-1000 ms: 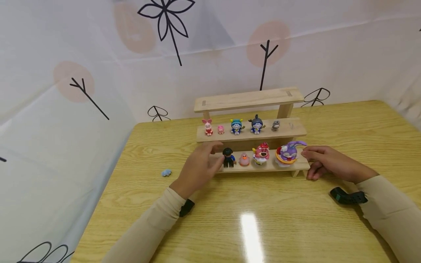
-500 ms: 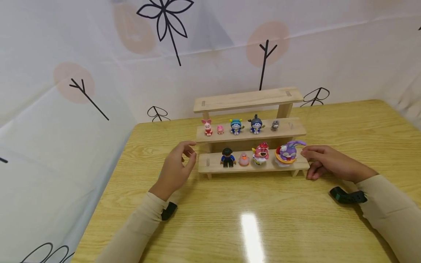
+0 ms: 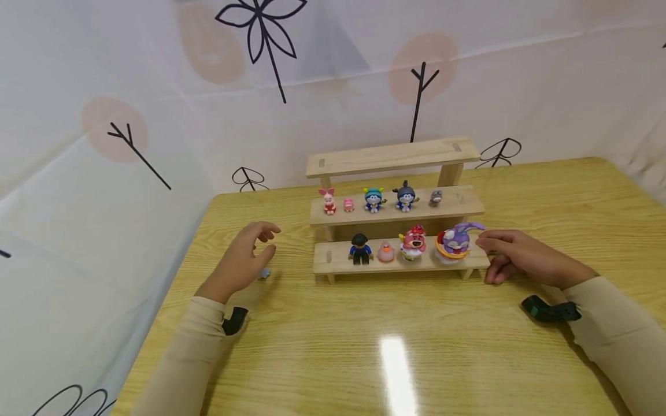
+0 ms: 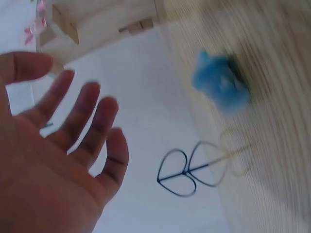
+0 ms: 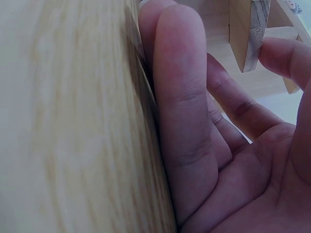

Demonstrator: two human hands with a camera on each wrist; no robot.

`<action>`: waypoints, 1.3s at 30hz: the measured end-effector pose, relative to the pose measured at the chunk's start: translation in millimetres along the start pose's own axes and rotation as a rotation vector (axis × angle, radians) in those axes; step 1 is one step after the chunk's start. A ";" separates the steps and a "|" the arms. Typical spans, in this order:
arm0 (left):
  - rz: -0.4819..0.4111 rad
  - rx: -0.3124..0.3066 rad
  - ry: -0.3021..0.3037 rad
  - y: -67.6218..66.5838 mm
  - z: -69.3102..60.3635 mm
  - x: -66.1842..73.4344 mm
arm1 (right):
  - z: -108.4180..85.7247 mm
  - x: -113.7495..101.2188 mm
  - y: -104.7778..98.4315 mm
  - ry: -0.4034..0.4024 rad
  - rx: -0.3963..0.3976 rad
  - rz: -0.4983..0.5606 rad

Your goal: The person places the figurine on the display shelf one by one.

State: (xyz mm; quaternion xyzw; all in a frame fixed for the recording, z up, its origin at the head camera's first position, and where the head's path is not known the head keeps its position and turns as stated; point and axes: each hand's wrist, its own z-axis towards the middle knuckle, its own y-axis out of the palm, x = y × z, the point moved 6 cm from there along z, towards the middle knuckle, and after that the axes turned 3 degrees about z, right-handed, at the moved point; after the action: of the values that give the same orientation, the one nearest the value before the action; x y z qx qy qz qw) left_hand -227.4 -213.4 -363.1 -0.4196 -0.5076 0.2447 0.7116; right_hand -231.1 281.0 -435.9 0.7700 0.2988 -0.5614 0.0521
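My left hand (image 3: 240, 260) hovers over the left of the table, fingers loosely bent with nothing between them. Just by its thumb lies a small light-blue figurine (image 3: 265, 273), partly hidden in the head view; the left wrist view shows this blue figurine (image 4: 221, 85) blurred, apart from the fingers. My right hand (image 3: 525, 257) rests on the table at the right end of a stepped wooden display shelf (image 3: 398, 264). In the right wrist view its thumb touches the end of a shelf board (image 5: 252, 36), while the other fingers lie loosely extended along the table.
On the bottom step stand a black-haired toy figure (image 3: 360, 249), a pink duck (image 3: 386, 252), a pink bear (image 3: 413, 242) and a purple rabbit (image 3: 455, 242). Several small figurines, including a pink piglet (image 3: 328, 202), line the middle step. A patterned cloth (image 3: 333, 115) hangs behind the table.
My left hand has moved left from beside the black-haired toy figure to the blue figurine, now partly covering it. The right hand has stayed at the shelf's end.
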 end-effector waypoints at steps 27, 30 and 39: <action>0.067 -0.394 -0.151 13.2 -12.4 -46.9 | -2.4 -2.9 0.4 0.003 0.005 0.005; 0.059 -0.392 -0.151 13.1 -12.9 -49.0 | -1.7 -2.3 1.1 0.002 0.002 0.012; -0.001 -0.378 -0.144 14.0 -13.2 -51.4 | -1.2 -3.3 2.4 0.003 0.000 0.011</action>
State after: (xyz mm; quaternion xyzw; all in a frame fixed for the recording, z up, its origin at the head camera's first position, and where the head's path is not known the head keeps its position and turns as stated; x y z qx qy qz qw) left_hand -232.8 -250.3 -403.2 -0.5270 -0.5942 0.1741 0.5821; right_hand -229.5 278.2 -433.1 0.7725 0.2947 -0.5598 0.0547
